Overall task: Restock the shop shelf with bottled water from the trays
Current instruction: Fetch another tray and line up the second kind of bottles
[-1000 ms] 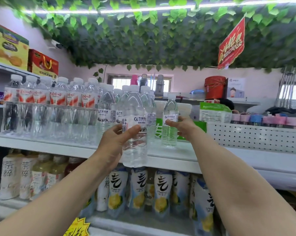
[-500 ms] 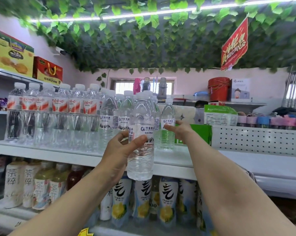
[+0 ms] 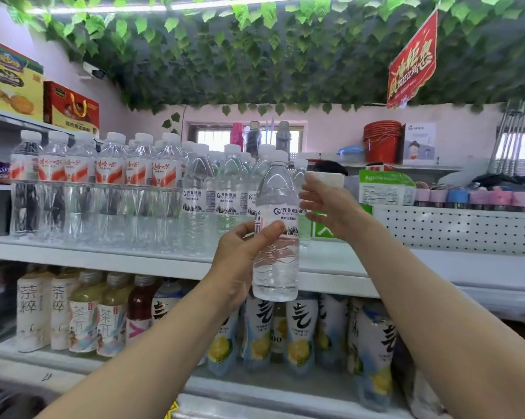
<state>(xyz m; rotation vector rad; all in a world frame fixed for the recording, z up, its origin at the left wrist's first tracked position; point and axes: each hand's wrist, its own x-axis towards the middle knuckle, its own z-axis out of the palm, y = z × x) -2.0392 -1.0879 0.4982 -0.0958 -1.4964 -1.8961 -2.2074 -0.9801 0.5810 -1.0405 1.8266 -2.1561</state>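
My left hand [image 3: 243, 257] grips a clear water bottle [image 3: 276, 258] with a white cap and blue-print label, held upright in front of the white shelf [image 3: 152, 259]. My right hand [image 3: 327, 207] hovers just right of that bottle's shoulder with fingers spread, holding nothing. Behind the held bottle stand matching shelved water bottles [image 3: 225, 204]; one of them is mostly hidden by the held bottle and my right hand. Further left stands a row of red-labelled water bottles [image 3: 107, 189].
Below the shelf stand tea bottles [image 3: 83, 313] and lemon drink bottles [image 3: 297, 331]. A white pegboard panel [image 3: 460, 229] bounds the shelf on the right, with bare shelf surface [image 3: 436, 267] in front of it. Leaf garlands hang overhead. Boxes [image 3: 70, 107] sit upper left.
My right hand let go of the bottle it had set on the shelf and drew back toward the held bottle. My left hand moved its bottle slightly right.
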